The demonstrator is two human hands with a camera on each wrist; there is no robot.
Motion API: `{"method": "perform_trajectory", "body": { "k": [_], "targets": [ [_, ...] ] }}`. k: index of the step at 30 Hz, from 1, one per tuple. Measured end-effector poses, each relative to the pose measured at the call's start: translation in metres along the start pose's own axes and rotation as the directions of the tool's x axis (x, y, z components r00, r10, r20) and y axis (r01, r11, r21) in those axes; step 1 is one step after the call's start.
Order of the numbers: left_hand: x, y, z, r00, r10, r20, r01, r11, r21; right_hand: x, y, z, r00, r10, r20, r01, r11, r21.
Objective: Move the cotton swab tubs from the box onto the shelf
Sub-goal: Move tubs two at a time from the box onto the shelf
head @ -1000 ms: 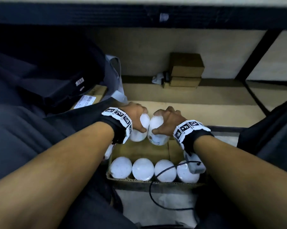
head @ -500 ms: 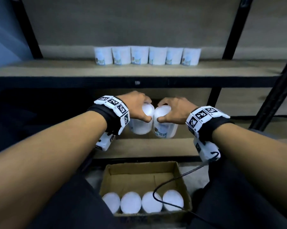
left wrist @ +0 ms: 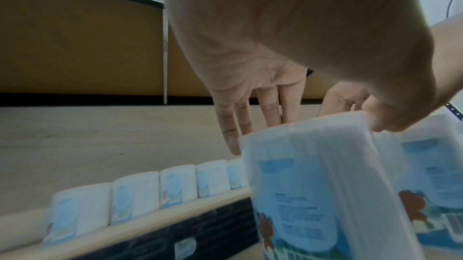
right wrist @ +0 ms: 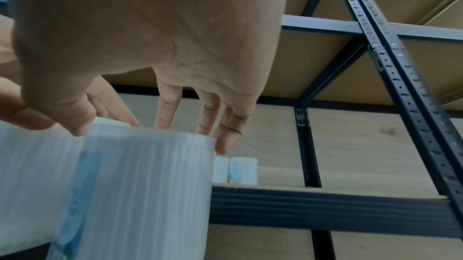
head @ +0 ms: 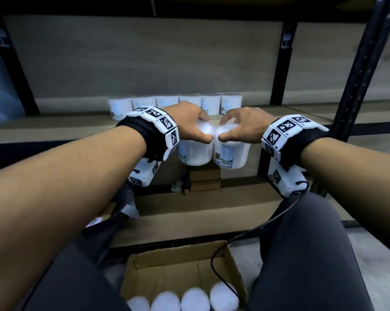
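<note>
Only the head view shows the cardboard box (head: 185, 261) below with four white tubs (head: 189, 298) along its near wall, the rest bare. Left hand (head: 190, 124) grasps one tub (head: 195, 151) from above and right hand (head: 243, 125) another tub (head: 232, 153), side by side, touching, below the shelf's (head: 55, 125) front edge. Six tubs (head: 176, 104) line its back, with bare board before them; the wrist views show fingertips (left wrist: 231, 141) over each lid.
</note>
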State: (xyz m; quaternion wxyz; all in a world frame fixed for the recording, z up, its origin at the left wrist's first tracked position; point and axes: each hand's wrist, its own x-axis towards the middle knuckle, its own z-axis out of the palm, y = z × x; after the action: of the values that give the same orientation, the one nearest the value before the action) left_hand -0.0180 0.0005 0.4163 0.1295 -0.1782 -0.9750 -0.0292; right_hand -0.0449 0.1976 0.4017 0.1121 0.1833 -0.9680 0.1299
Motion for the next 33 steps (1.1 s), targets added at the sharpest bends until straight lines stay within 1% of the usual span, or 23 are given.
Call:
{"method": "perform_trajectory", "body": {
  "k": [3,9,14,17,22,27,31,33],
  "targets": [
    [0.014,0.007,-0.010,0.999,0.021,-0.029,-0.021,1.000,0.000,0.007,0.008,-0.017,0.999,0.038,-0.027,-0.038,0.999,0.000],
    [0.057,0.014,-0.028,0.998,0.020,-0.064,-0.020,1.000,0.002,0.028,0.019,-0.046,0.992,0.103,-0.078,-0.105,0.994,-0.026],
    [0.093,0.015,-0.033,0.999,-0.016,-0.041,0.016,1.000,-0.002,0.049,0.033,-0.061,0.982,0.136,-0.131,-0.143,0.989,-0.041],
    [0.114,0.013,-0.031,0.999,-0.013,-0.048,0.013,1.000,0.002,0.063,0.040,-0.063,0.980,0.157,-0.123,-0.162,0.986,-0.032],
    [0.146,0.006,-0.022,1.000,-0.012,-0.028,0.013,1.000,0.024,0.086,0.053,-0.058,0.972,0.196,-0.126,-0.204,0.978,-0.046],
    [0.169,0.002,-0.012,0.999,-0.033,0.023,0.033,0.999,-0.001,0.104,0.064,-0.048,0.970,0.212,-0.119,-0.216,0.976,-0.024],
    [0.184,-0.002,-0.004,0.999,-0.011,0.047,0.012,0.999,-0.029,0.113,0.072,-0.047,0.969,0.222,-0.107,-0.225,0.974,-0.017],
    [0.189,-0.001,-0.002,0.997,-0.029,0.069,0.032,0.999,-0.037,0.116,0.075,-0.047,0.968,0.229,-0.107,-0.231,0.973,-0.015]
  ]
}}
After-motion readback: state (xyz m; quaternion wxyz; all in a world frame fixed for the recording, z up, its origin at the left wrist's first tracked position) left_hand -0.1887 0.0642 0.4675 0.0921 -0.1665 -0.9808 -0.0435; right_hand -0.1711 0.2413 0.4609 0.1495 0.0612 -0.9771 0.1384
